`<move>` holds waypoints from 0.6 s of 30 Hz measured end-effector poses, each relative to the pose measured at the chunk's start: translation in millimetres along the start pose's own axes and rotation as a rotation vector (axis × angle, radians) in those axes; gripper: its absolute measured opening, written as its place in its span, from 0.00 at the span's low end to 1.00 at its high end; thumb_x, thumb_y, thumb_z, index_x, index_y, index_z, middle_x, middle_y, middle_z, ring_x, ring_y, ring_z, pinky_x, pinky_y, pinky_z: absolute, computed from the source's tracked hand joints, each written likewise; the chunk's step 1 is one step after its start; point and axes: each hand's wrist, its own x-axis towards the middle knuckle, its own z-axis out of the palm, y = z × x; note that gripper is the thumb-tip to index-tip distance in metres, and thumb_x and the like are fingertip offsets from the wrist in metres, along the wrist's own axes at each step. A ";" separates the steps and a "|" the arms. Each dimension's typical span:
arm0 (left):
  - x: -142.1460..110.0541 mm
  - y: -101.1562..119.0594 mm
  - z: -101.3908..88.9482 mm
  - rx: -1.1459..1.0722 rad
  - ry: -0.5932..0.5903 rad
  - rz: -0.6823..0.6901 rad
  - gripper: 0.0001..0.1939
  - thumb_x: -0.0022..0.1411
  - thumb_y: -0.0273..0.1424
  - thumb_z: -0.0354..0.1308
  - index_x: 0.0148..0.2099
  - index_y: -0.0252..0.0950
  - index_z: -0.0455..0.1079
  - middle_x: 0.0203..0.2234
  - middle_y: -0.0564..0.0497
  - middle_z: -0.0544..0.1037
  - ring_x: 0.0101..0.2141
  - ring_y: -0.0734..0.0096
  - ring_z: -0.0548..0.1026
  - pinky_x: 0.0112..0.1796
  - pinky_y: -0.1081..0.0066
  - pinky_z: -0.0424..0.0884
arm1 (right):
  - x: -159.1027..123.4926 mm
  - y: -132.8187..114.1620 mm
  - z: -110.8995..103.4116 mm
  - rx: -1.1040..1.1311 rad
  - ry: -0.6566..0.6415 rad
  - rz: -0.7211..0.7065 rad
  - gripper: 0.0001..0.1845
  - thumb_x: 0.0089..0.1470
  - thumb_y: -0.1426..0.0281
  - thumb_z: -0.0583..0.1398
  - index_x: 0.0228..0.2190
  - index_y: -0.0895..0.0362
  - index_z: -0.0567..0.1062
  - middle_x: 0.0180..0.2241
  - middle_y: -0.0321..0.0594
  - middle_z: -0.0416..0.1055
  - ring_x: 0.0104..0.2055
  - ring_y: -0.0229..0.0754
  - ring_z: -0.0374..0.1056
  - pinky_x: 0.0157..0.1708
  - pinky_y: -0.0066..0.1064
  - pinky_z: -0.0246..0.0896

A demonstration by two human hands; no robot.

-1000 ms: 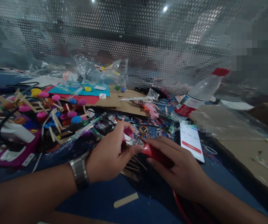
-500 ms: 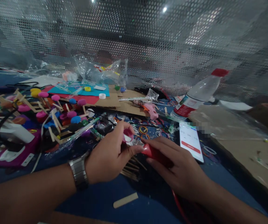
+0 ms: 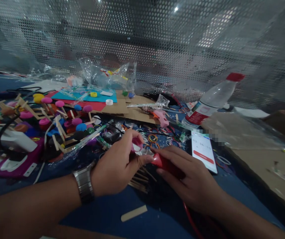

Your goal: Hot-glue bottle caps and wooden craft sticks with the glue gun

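Observation:
Between the thumb and curled fingers of my left hand (image 3: 116, 166) is a pink bottle cap (image 3: 137, 144), its hollow side partly showing with something pale inside. My right hand (image 3: 189, 172) is wrapped round a red glue gun (image 3: 158, 161), whose body is mostly hidden under the fingers. A red cord (image 3: 191, 219) runs down below that hand. The front of the glue gun points left, close to my left thumb and the cap. Something clear or greyish (image 3: 145, 152) lies between the two; I cannot tell if they touch. Several thin wooden sticks (image 3: 140, 181) lie beneath my hands.
One flat wooden stick (image 3: 134, 213) lies in front. Bottle caps with wooden sticks (image 3: 65, 122) crowd the left, near a purple power strip (image 3: 15, 162). A phone (image 3: 203, 151) and a tilted plastic bottle (image 3: 208, 103) are at the right. Cardboard (image 3: 142, 114) lies behind, before a perforated panel (image 3: 142, 43).

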 end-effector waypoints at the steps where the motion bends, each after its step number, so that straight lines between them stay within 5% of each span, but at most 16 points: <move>1: -0.1 0.0 0.2 -0.003 0.002 0.002 0.19 0.71 0.48 0.53 0.49 0.38 0.60 0.39 0.46 0.75 0.37 0.61 0.72 0.38 0.61 0.67 | 0.1 -0.1 0.0 0.002 0.001 0.001 0.15 0.66 0.70 0.57 0.53 0.56 0.73 0.40 0.47 0.79 0.39 0.47 0.78 0.37 0.37 0.78; 9: 0.3 0.0 1.3 -0.006 0.018 0.002 0.17 0.71 0.48 0.54 0.45 0.39 0.61 0.36 0.49 0.75 0.34 0.63 0.73 0.36 0.63 0.67 | -0.1 0.1 0.5 -0.010 0.013 -0.010 0.15 0.66 0.69 0.58 0.52 0.59 0.74 0.40 0.48 0.79 0.40 0.46 0.78 0.39 0.35 0.77; 18: 0.2 1.7 0.7 -0.019 0.004 -0.017 0.19 0.70 0.46 0.56 0.52 0.38 0.61 0.35 0.51 0.73 0.29 0.67 0.72 0.31 0.65 0.67 | -0.1 0.8 2.0 -0.016 0.019 -0.005 0.16 0.65 0.70 0.58 0.54 0.56 0.73 0.41 0.48 0.79 0.41 0.49 0.79 0.38 0.38 0.78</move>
